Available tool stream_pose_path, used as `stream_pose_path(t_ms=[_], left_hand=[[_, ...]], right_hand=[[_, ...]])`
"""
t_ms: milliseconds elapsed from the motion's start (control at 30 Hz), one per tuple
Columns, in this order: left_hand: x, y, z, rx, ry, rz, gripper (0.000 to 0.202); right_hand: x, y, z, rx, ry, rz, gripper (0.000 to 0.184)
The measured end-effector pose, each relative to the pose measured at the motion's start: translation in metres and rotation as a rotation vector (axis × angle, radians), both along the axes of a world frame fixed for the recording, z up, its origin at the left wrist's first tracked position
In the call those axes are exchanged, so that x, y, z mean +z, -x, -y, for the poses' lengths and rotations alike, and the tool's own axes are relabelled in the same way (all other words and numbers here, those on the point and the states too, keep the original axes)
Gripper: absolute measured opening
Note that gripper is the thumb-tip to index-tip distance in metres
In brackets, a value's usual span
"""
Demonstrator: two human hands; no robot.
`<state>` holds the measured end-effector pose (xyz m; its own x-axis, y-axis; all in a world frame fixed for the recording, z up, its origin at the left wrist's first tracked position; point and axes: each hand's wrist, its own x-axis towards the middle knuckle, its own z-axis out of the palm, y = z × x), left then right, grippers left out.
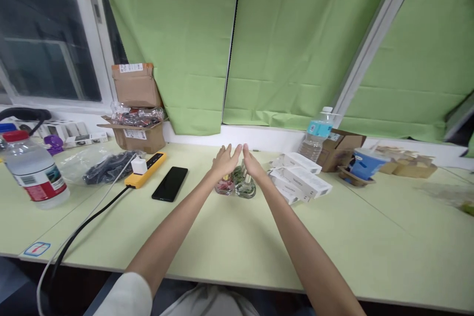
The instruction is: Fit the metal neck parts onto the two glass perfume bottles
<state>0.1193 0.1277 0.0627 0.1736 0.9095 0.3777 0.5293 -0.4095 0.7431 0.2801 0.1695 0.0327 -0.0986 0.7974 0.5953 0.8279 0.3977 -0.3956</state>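
Note:
Two small clear containers stand side by side on the pale table in front of me. The left one holds pinkish-red contents (224, 187), the right one green contents (245, 187). My left hand (224, 160) reaches over the red one with its fingers stretched and apart, hiding its upper part. Beside the green one, my right hand (253, 164) is held out with straight fingers. Both sets of fingertips come close together above the containers. Whether either palm touches a container I cannot tell.
Left of my arms lie a black phone (170, 184) and an orange power strip (145, 170) with cables. An open cardboard box (140, 137) stands behind them. To the right are white boxes (303, 181), a water bottle (316, 136) and a blue cup (366, 163).

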Motion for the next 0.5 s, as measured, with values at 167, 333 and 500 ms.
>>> stream_pose_path(t_ms=[167, 333, 500], left_hand=[[-0.007, 0.041, 0.026, -0.153, -0.092, 0.25, 0.072], [-0.045, 0.063, 0.029, -0.172, 0.092, 0.266, 0.094], [-0.069, 0.055, 0.025, -0.392, 0.186, 0.353, 0.111]], right_hand=[[0.006, -0.051, 0.04, 0.179, 0.085, -0.405, 0.072], [-0.025, -0.069, 0.067, 0.365, 0.364, -0.366, 0.091], [-0.039, -0.05, 0.065, 0.439, 0.453, -0.359, 0.128]])
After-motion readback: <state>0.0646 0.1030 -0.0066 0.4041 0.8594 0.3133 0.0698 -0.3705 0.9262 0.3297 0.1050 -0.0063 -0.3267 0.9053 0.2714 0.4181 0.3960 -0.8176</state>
